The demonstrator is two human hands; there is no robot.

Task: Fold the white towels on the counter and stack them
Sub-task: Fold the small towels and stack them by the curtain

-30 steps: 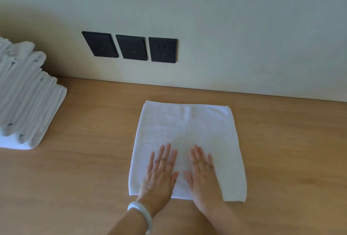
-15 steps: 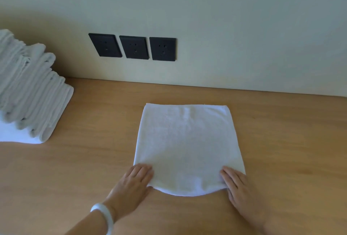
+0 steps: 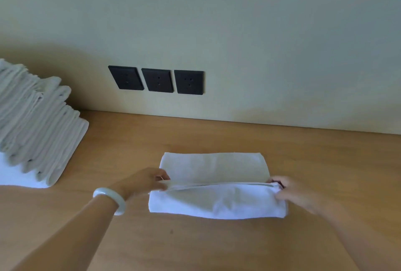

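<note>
towel (image 3: pixel 217 203) is centre-front on the surface (image 3: pixel 217 247), mid-fold: far half lies flat, near part doubled over, free edge held up as a ridge across the middle

left hand (image 3: pixel 141 180) pinches the left end of that edge, fingers (image 3: pixel 159 173) clenched on the corner layers. right hand (image 3: pixel 293 192) does the same at the right end. both are grasping cloth, neither released

handling, my read: light, soft terry, zero stiffness. edge sags between the two grips, so keep it taut. several layers show at the ridge and only the pinch keeps them together. not fragile, not slippery, should drag a bit on the wood rather than slide

best hold = the two corners, as now. one-handed or mid-edge and it droops and skews

stack of folded towels (image 3: pixel 41 132) sits far left, well apart, leaning and fanned out on a flat white cloth. for the transfer I'd go palms under and over the folded towel, not a pinch, or the fold opens

white bangle (image 3: pixel 110 199) on left wrist, three dark sockets (image 3: pixel 158 80) on the wall behind
</note>
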